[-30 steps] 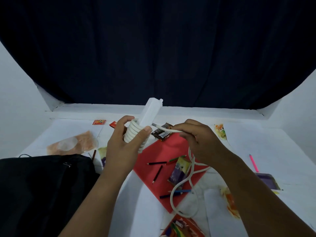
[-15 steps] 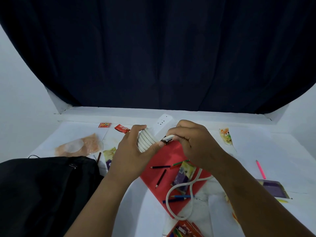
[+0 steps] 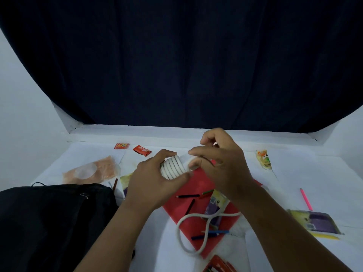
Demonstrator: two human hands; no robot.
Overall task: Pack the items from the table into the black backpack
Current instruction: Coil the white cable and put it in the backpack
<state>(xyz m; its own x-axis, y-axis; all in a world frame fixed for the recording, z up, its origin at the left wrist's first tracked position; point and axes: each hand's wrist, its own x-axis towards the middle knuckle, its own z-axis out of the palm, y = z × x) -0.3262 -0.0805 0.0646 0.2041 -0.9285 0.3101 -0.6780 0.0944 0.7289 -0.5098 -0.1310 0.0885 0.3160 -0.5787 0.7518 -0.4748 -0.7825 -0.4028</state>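
Note:
My left hand (image 3: pixel 153 181) grips a white power strip with its thick white cable wound round it in several coils (image 3: pixel 173 167). My right hand (image 3: pixel 222 163) curls over the far end of the strip and holds the cable, blurred by motion. The loose white cable (image 3: pixel 196 232) trails down from under my right wrist and loops over a red folder (image 3: pixel 198 209). The black backpack (image 3: pixel 53 224) lies at the lower left, beside my left forearm. The strip's body is mostly hidden by my hands.
On the white table (image 3: pixel 324 173) lie colour pencils (image 3: pixel 211 233) on the folder, a purple packet (image 3: pixel 214 207), a pink pen (image 3: pixel 306 199), a purple pouch (image 3: pixel 314 222), red sachets (image 3: pixel 141 150), an orange packet (image 3: pixel 92 170) and a yellow snack pack (image 3: pixel 264 159). A dark curtain hangs behind.
The strip has been tipped down from upright to nearly flat. My right hand swung the cable over its far end, adding a coil, and the loose loop on the folder has shortened.

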